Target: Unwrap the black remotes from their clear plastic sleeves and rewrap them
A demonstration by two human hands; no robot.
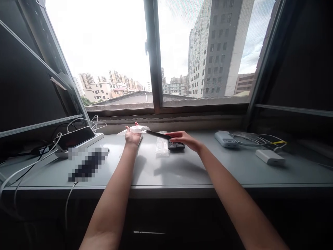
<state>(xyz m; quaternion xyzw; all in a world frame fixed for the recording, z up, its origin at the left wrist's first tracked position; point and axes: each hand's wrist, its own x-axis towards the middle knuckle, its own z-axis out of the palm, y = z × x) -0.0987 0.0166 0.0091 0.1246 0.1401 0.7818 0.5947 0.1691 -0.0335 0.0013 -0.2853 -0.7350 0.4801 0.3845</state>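
Observation:
My left hand (132,137) is raised over the desk with its palm turned up, holding a clear plastic bag (140,128). Some of its fingers are hidden behind the bag. In my right hand (184,138) a slim black remote control (157,134) is gripped, its far end pointing left at the bag's edge. Below that hand, black remote controls with small buttons (176,146) lie on the desk. Just left of them rests another clear plastic bag (162,148). Something flat lies partly hidden beside my left wrist.
On the left, a dark-screened phone (76,137) leans on a white power strip (97,138) among cables. A blurred-out dark item (88,165) lies nearer. At right are a pale blue device (225,139), coiled cables (251,138) and a white adapter (270,157). A window (153,69) stands behind the desk (192,175).

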